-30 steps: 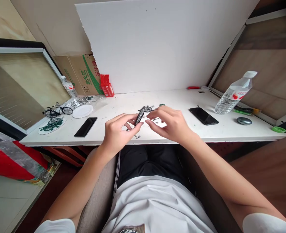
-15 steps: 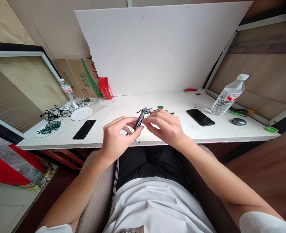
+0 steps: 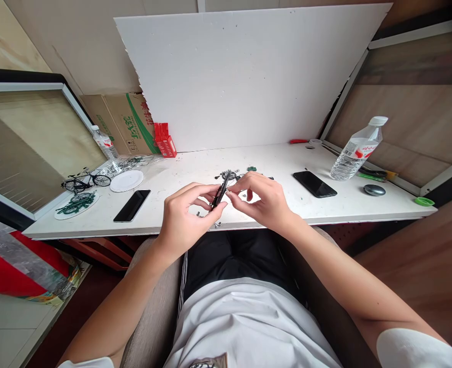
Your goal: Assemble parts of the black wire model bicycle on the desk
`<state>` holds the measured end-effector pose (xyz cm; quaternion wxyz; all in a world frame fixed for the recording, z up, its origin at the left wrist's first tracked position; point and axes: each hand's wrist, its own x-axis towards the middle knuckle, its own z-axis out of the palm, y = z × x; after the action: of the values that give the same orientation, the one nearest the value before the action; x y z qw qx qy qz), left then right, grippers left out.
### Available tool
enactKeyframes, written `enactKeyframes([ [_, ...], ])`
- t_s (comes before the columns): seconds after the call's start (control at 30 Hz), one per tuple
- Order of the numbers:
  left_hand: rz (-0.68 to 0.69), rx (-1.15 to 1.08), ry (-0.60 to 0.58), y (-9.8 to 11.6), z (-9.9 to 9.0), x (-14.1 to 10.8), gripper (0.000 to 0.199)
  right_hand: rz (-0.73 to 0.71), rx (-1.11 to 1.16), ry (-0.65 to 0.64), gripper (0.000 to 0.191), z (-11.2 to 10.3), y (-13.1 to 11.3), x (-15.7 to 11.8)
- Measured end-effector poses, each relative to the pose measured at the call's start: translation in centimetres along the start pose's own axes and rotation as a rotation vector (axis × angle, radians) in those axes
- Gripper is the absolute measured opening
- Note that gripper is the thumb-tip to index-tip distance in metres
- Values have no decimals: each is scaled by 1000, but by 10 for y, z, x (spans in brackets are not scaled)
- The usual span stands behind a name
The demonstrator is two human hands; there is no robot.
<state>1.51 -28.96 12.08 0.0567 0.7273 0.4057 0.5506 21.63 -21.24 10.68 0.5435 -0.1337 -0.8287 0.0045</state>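
Note:
My left hand (image 3: 185,214) pinches a thin black model bicycle wheel (image 3: 219,195) between thumb and fingers, just above the table's front edge. The wheel is tilted and seen nearly edge-on. Close against its right side is my right hand (image 3: 262,200), thumb and forefinger brought together. Whatever lies between those fingertips is too small to make out. Behind the hands, small dark and silver model parts (image 3: 231,175) lie on the white table (image 3: 195,166), partly covered by my fingers. A small green piece (image 3: 252,168) sits just beyond them. Tiny silver parts (image 3: 217,225) lie near the front edge.
At the left are a black model bicycle (image 3: 85,180), a white disc (image 3: 126,181), green parts (image 3: 76,203) and a phone (image 3: 132,205). Another phone (image 3: 314,184), a water bottle (image 3: 358,151) and a dark oval object (image 3: 374,190) are at the right. A white board (image 3: 248,76) stands behind.
The black wheel has turned and now shows a narrower edge. My right thumb and forefinger have formed a rounder, more open loop beside it. The view has shifted slightly.

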Motion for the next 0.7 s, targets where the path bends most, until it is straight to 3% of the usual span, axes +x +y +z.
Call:
enactKeyframes([
  [0.5,-10,31,-26,-2,0,0,27,153,13,-186,17,-6,-4,1],
  [0.7,-28,33,-27,-3,-1,1,28,233,12,-196,10,-10,-9,4],
])
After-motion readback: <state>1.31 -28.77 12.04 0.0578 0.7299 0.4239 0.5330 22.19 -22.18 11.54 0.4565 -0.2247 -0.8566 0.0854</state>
